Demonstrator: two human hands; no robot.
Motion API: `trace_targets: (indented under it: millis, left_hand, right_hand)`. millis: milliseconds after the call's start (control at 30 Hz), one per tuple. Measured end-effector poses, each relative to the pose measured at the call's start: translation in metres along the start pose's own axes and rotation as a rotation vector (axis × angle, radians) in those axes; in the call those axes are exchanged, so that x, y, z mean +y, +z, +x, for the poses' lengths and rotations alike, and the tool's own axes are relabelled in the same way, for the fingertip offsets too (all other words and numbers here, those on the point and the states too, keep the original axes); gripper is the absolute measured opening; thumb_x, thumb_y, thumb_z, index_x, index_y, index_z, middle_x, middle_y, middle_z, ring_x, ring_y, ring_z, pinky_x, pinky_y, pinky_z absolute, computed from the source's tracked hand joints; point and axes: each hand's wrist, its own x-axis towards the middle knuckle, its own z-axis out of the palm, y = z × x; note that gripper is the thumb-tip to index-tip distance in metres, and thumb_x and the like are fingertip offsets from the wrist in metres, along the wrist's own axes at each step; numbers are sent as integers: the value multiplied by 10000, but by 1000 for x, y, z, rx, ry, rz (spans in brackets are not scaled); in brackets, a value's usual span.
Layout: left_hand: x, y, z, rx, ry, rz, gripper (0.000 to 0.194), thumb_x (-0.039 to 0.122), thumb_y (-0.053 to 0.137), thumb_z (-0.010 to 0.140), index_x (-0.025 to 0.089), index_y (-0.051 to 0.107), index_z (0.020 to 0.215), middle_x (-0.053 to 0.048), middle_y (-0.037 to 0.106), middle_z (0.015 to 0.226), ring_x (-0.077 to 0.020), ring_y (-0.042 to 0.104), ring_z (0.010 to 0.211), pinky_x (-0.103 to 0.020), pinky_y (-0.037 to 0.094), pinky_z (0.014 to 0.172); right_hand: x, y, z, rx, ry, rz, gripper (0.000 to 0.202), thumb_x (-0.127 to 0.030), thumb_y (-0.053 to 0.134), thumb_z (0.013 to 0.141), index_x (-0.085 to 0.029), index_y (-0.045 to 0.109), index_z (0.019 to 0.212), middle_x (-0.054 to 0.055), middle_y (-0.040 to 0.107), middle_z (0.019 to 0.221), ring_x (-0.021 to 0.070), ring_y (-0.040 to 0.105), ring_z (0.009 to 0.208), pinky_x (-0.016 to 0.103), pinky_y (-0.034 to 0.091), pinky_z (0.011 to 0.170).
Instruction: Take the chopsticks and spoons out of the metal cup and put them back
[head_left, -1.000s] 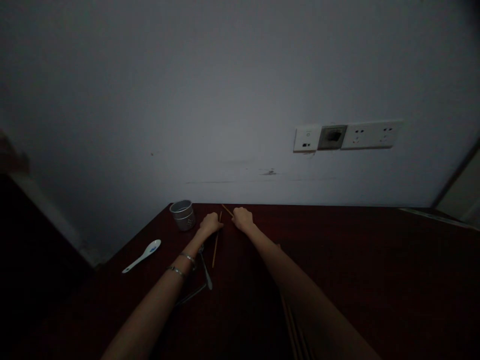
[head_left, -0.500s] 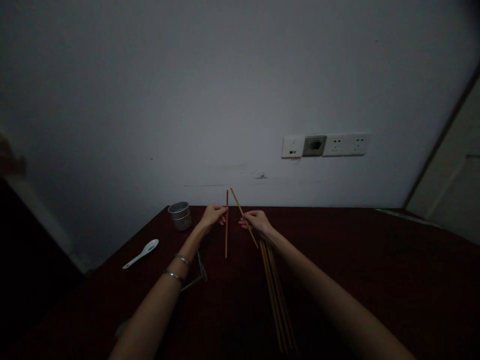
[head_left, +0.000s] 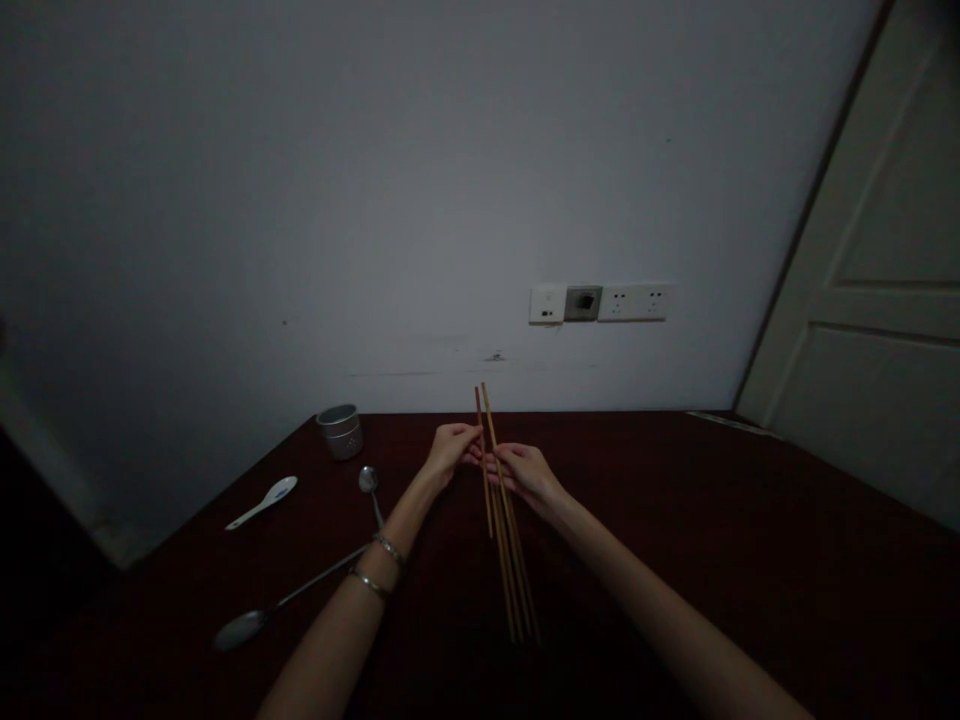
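My left hand (head_left: 453,447) pinches a wooden chopstick (head_left: 487,500) near its upper part, the stick nearly upright in view. Close beside it, my right hand (head_left: 526,472) is closed on another chopstick (head_left: 489,412), which leans slightly left at its top. The two sticks are side by side with their tops a small gap apart. Several more chopsticks (head_left: 516,590) lie lengthwise on the dark red table (head_left: 637,500), below my right hand. Their far ends are partly hidden by the hands and the held sticks.
Left of my forearm lie two metal spoons, one short-looking (head_left: 368,480) and one long-handled (head_left: 241,630), partly covered by the arm. A white ceramic spoon (head_left: 264,502) and a metal cup (head_left: 340,432) are farther left. Behind the table stands a wall with sockets (head_left: 631,303).
My hands have come together, bringing the two held chopsticks from apart to side by side. The view has turned right, and both metal spoons now show more from behind my left arm.
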Motion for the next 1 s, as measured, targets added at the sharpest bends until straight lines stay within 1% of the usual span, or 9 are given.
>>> trace_targets:
  millis: [167,367,533,667,833,1000]
  left_hand:
    - [-4,7,-5,5,9,24,271,353,633,684,93,569,644,4,527,491,-52,471,385,-154,371,357]
    - [-12,12,-8,4,19,-16,307,395,649,640,99,568,625,-2,534,534,-48,455,402,-159,350,355]
    - [-16,14,-9,10,4,6,331,416,664,608,100,578,651,-2,537,561,-50,461,417,-166,351,366]
    - [-18,14,-9,1,-6,9,333,416,665,606,99,576,662,-7,544,581,-48,458,418,-167,352,368]
    - [-20,14,-9,-9,0,-37,302,382,665,620,100,578,682,-4,543,580,-53,469,430,-169,372,377]
    - [-20,14,-9,-1,-54,-44,280,364,668,623,107,575,689,-7,553,562,-58,481,432,-170,391,390]
  right_hand:
    - [4,-7,-11,-20,14,8,69,-121,492,809,-111,539,759,64,648,679,109,638,589,217,523,558]
    - [10,-15,-9,-68,41,47,45,-155,506,812,-123,537,804,75,665,717,138,658,645,263,534,610]
    - [11,-19,-7,-97,53,36,54,-145,518,804,-118,558,779,73,667,711,127,647,618,261,540,597]
    - [11,-21,-7,-107,74,14,62,-143,523,804,-110,568,777,80,671,694,130,647,618,263,542,595]
    - [10,-21,-9,-119,106,-13,104,-151,505,819,-98,577,766,94,674,699,139,651,624,276,545,608]
    - [10,-19,-10,-120,94,-16,79,-162,531,805,-109,577,770,88,676,701,140,652,628,264,541,592]
